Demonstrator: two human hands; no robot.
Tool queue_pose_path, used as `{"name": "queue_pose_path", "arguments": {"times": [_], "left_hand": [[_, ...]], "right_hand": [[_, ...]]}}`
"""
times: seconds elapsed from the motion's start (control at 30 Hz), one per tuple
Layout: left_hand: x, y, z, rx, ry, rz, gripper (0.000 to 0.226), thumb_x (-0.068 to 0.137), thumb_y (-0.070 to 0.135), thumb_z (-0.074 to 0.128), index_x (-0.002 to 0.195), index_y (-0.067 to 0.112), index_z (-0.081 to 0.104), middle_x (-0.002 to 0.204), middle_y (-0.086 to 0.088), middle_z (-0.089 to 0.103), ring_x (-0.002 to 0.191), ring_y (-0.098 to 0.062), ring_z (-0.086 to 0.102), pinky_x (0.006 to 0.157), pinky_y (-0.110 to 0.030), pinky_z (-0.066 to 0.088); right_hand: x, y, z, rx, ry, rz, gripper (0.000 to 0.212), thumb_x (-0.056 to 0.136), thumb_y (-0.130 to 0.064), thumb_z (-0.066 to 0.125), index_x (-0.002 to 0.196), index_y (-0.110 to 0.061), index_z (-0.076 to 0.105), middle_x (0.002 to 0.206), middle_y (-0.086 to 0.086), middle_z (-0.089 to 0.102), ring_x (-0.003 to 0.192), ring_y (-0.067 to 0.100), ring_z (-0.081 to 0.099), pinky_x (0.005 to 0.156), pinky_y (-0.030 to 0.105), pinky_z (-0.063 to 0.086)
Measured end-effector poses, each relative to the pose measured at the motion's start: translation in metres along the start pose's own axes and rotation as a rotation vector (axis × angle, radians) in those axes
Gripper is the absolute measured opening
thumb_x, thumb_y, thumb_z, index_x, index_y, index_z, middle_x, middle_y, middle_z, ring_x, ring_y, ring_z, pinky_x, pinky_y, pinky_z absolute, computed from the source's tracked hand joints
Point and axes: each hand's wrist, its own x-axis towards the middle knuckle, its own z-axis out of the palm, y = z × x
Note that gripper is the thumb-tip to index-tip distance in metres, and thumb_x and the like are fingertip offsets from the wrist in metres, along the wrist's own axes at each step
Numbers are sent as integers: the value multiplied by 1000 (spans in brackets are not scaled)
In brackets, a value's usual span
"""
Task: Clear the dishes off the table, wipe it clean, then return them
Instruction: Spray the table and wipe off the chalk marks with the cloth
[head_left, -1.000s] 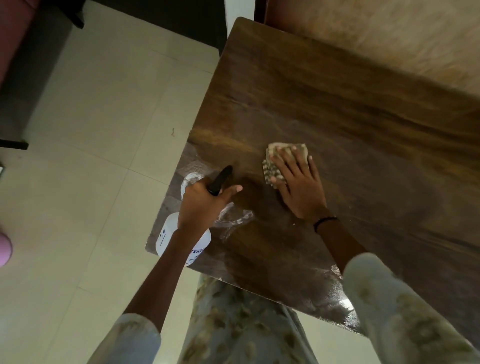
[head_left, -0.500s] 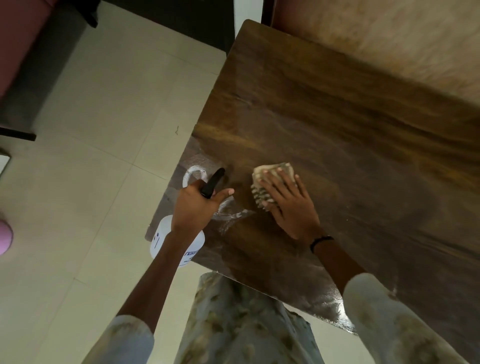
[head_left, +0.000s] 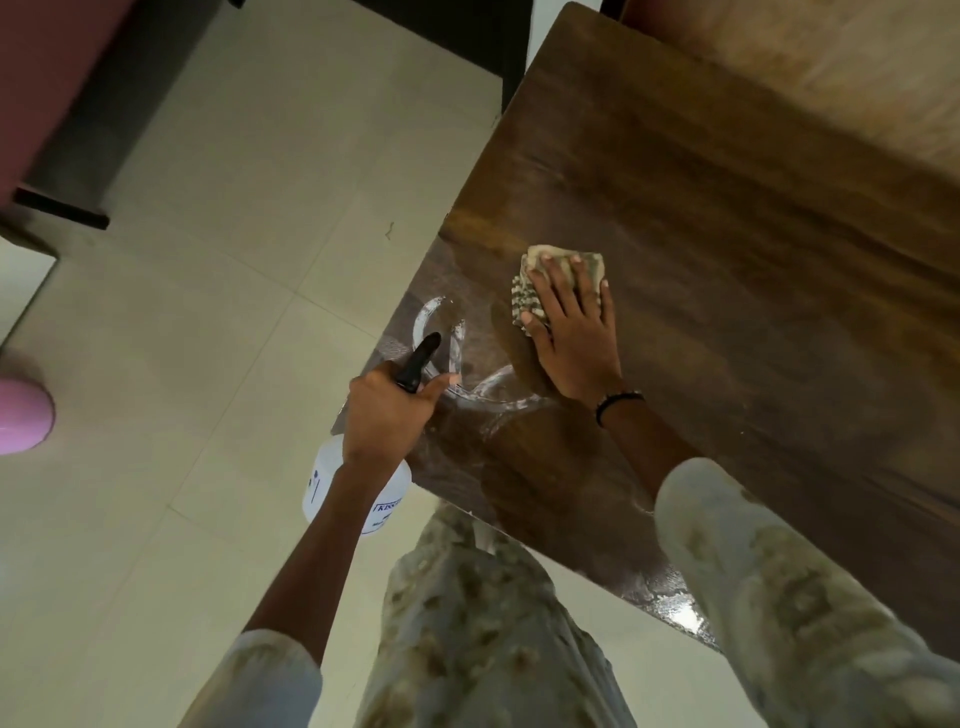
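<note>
A dark wooden table (head_left: 727, 249) fills the right side, with no dishes on it. My right hand (head_left: 574, 332) lies flat with spread fingers on a beige folded cloth (head_left: 540, 275), pressing it to the tabletop near the left edge. My left hand (head_left: 387, 410) grips a white spray bottle (head_left: 332, 488) with a black nozzle (head_left: 421, 358), held at the table's near left corner. White streaks of wet spray (head_left: 483, 389) lie on the wood between the two hands.
Pale floor tiles (head_left: 208, 312) spread to the left of the table. A pink object (head_left: 21, 415) sits at the far left edge. Dark furniture (head_left: 78, 130) stands at the upper left. A lighter wooden surface (head_left: 831, 67) lies beyond the table's far side.
My right hand slid the cloth toward me half a second ago, then pushed it away again along the left part of the table. The left hand kept hold of the bottle.
</note>
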Motion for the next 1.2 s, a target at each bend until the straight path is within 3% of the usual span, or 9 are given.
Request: {"name": "queue_pose_path", "arguments": {"times": [0.2, 0.33, 0.43, 0.53, 0.67, 0.83, 1.0, 1.1, 1.2], "left_hand": [[12, -2, -8, 16, -24, 56, 41, 67, 47, 79, 69, 12, 59, 56, -2, 57, 45, -12, 50, 51, -20, 39], [22, -1, -11, 20, 1, 56, 40, 68, 49, 78, 58, 21, 50, 50, 6, 50, 43, -10, 45, 50, -20, 33], [26, -4, -12, 40, -19, 76, 42, 66, 53, 77, 59, 20, 52, 53, 1, 55, 46, -17, 50, 49, -23, 38], [27, -9, -14, 50, -26, 89, 47, 65, 56, 76, 65, 13, 57, 56, -4, 59, 50, -21, 53, 51, -29, 44], [26, -8, -21, 50, -40, 115, 36, 69, 49, 76, 64, 25, 50, 53, 9, 51, 48, -9, 48, 48, -21, 34], [30, -18, -25, 16, -49, 105, 43, 68, 56, 73, 74, 15, 61, 63, 5, 62, 60, -16, 61, 59, -22, 46], [33, -24, -30, 11, -32, 151, 47, 68, 54, 75, 71, 8, 62, 62, -3, 64, 57, -21, 61, 59, -28, 50], [31, -28, -35, 30, -23, 153, 45, 68, 54, 76, 68, 12, 61, 61, -3, 63, 56, -21, 60, 58, -31, 50], [28, -31, -37, 42, -49, 146, 45, 67, 55, 77, 65, 15, 57, 56, -2, 58, 51, -21, 54, 52, -32, 45]], "right_hand": [[13, -6, 1, -12, -3, -26, 55, 99, -45, 26, 150, -27, 24, 159, -3, 21, 148, 23, 10, 119, 47, 6], [48, -42, 6, -4, -21, -84, 56, 98, -47, 24, 149, -26, 27, 158, -3, 24, 148, 25, 13, 118, 48, 6], [57, -75, 15, -33, -24, -155, 54, 99, -43, 27, 150, -26, 25, 158, -1, 24, 147, 27, 14, 116, 48, 2], [27, -100, 25, -36, -65, -282, 54, 96, -35, 29, 150, -25, 26, 158, 0, 25, 147, 28, 15, 118, 51, 7], [-24, -74, 23, -14, -116, -391, 49, 98, -36, 32, 146, -24, 35, 154, -1, 33, 146, 24, 20, 119, 47, 14], [-14, -21, 8, -76, -95, -175, 55, 99, -42, 35, 151, -28, 22, 158, -4, 22, 148, 21, 10, 119, 48, 12], [36, -70, 11, 0, -23, -3, 55, 98, -42, 26, 150, -25, 25, 158, -1, 23, 148, 25, 11, 119, 50, 8], [33, -110, 24, -60, -80, -138, 57, 97, -42, 21, 151, -26, 23, 159, -2, 20, 148, 26, 10, 118, 50, 6], [-5, -122, 34, -38, -110, -291, 52, 98, -35, 31, 149, -25, 30, 158, -2, 25, 148, 25, 13, 119, 49, 11]]}}
